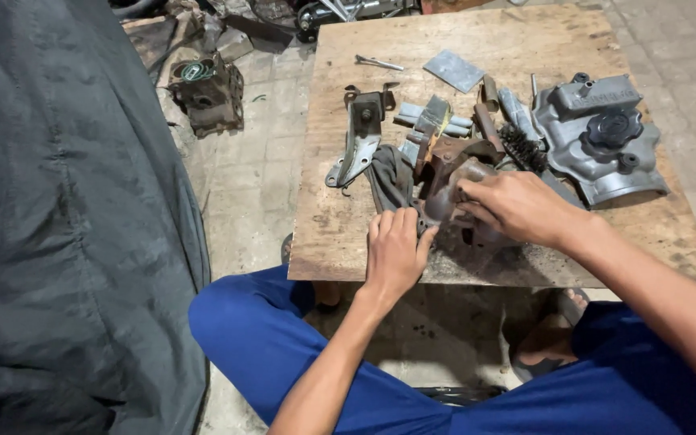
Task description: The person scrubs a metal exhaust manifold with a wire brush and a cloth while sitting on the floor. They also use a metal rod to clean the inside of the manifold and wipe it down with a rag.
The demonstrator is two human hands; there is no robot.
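Rusty housing: sits mid-board, pinned between my hands
Left hand: fingers curled, pressing its near edge beside the rag
Right hand: fingertips clamped on its top

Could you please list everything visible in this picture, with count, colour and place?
rusty metal part: one, brown, board centre, under both hands
dark rag: one, grey, beside the left hand
metal bracket: one, grey, left of the rag
wire brush: one, black, right of the rusty part
engine cover: one, silver-grey with black cap, board right
flat plate: one, grey, board top
wooden board: one, tan, on the paved floor
second casting: one, rusty, floor upper left
dark cloth: one, grey, far left
left hand: one, on the rag's edge
right hand: one, gripping the rusty part
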